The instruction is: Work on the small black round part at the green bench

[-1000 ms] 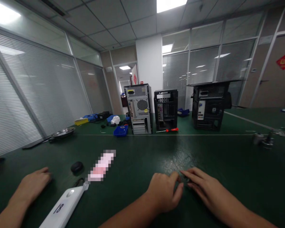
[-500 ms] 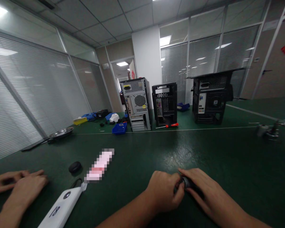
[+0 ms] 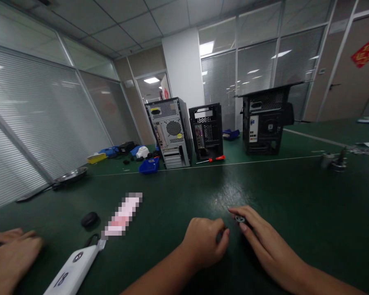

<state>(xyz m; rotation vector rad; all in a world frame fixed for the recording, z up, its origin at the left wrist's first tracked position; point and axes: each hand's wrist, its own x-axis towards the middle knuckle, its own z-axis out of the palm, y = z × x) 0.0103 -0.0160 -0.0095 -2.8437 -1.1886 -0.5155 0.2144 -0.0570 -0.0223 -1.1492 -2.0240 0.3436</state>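
My right hand (image 3: 261, 239) is closed around a dark cylinder (image 3: 240, 219), whose round grey end with dark openings faces my left hand. The palm and fingers hide most of its length. My left hand (image 3: 204, 239) is curled in a pinch just to the left, apart from the cylinder. A small dark bit shows at its fingertips, too little to name. Both hands are low over the green tabletop (image 3: 178, 196).
Another person's hands (image 3: 17, 256) are at the left edge. Nearby lie a white power bank (image 3: 72, 270) marked 18 and a round black object (image 3: 89, 220). Computer cases (image 3: 174, 135), a red screwdriver (image 3: 213, 159) and a blue tray (image 3: 149, 166) stand farther back.
My left hand has come away from the cylinder's end to the left, so the round grey end now shows. The view has shifted slightly, and the other person's hands sit farther left.
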